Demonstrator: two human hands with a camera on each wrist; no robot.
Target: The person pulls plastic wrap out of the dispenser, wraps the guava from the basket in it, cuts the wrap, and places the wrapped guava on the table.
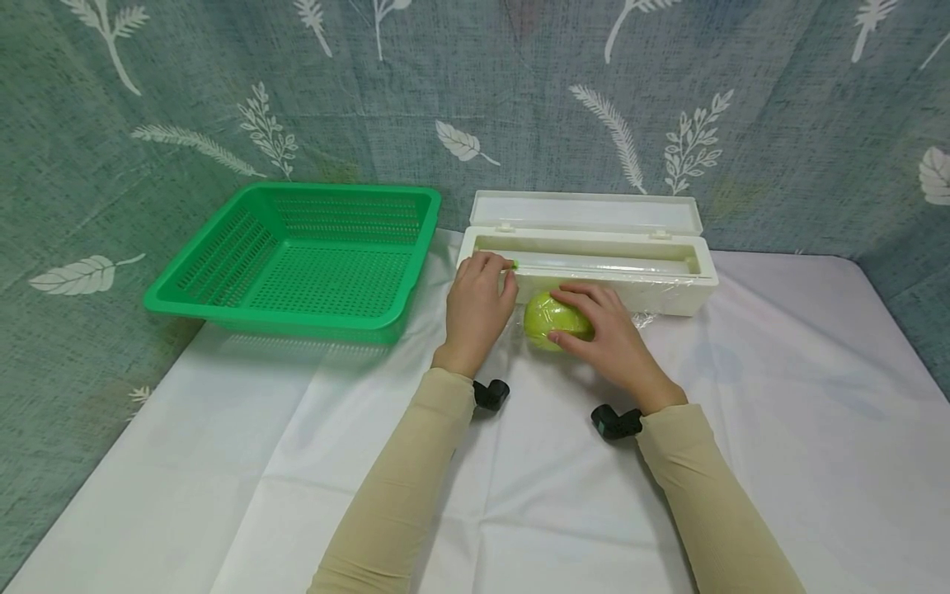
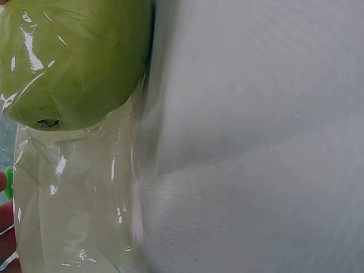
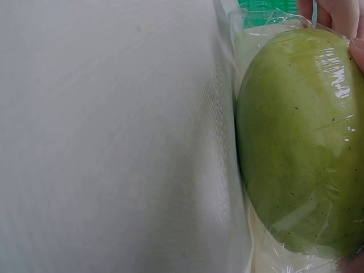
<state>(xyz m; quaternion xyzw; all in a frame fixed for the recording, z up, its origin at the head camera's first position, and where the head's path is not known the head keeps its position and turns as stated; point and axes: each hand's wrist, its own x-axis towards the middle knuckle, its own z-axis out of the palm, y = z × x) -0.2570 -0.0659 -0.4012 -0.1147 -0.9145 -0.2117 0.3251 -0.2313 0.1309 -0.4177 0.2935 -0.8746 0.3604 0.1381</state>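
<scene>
A yellow-green mango (image 1: pixel 545 320), speckled and covered in shiny plastic wrap (image 2: pixel 85 199), lies in front of a white wrap dispenser box (image 1: pixel 668 293). My right hand (image 1: pixel 604 334) grips the mango from the right, its thumb on the near side and fingers over the top. At the box's front edge, my left hand (image 1: pixel 478 301) pinches a small green cutter slider (image 1: pixel 515 265). The clear film stretches from the box down to the mango. Only the left fingertips show in the left wrist view, beside the green slider (image 2: pixel 8 183).
The box's hinged lid (image 1: pixel 586 213) stands open at the back, with a roll of film (image 1: pixel 609 262) inside. To the left is a green slotted basket (image 1: pixel 401 322). A white cloth (image 1: pixel 356 462) covers the table, and a patterned curtain (image 1: pixel 519 107) hangs behind.
</scene>
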